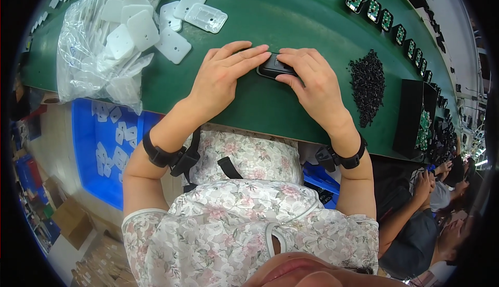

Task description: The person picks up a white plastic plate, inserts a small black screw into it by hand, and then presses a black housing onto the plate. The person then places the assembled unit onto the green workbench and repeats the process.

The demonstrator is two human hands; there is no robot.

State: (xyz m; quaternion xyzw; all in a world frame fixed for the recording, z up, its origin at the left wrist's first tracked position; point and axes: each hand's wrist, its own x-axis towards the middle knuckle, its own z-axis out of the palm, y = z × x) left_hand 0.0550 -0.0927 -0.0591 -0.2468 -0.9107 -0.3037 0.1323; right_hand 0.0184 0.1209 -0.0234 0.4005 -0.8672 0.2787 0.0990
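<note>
A small black plastic case (275, 67) with rounded corners lies on the green table, between my two hands. My left hand (221, 76) reaches in from its left, fingers together and fingertips pressed against its end and upper edge. On the other side my right hand (315, 79) grips it, with bent fingers on top and the thumb along the near edge. My fingers cover part of the case. To the left lie several loose white plastic covers (173, 45), one of them a clearer plate (206, 17) with holes.
A clear plastic bag (86, 61) of white covers sits at the left. Right of my hands are a heap of small black parts (367, 87) and a black box (408, 118). Open cases with green circuit boards (373, 9) line the far edge. A blue bin (88, 152) stands below.
</note>
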